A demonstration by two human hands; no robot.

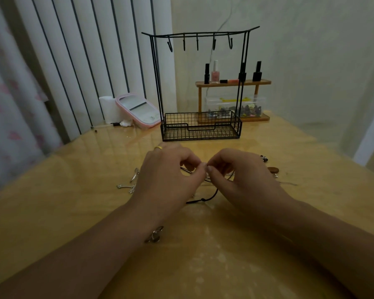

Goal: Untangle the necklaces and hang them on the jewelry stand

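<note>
2 hands meet over the tangled necklaces (205, 190) on the table (225, 244); left hand (168, 175) and right hand (238, 178) each pinch a strand, fingertips nearly touching; black cord trails toward the camera; jewelry stand (200, 83) stands behind, its 5 hooks bare; silver pendants (129, 184) lie left.

Necklaces (205, 190) before jewelry stand (200, 87)

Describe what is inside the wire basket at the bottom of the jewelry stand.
The basket of the jewelry stand shows only its own wire floor. Nothing covers its inside. Its five hooks are bare.
</note>
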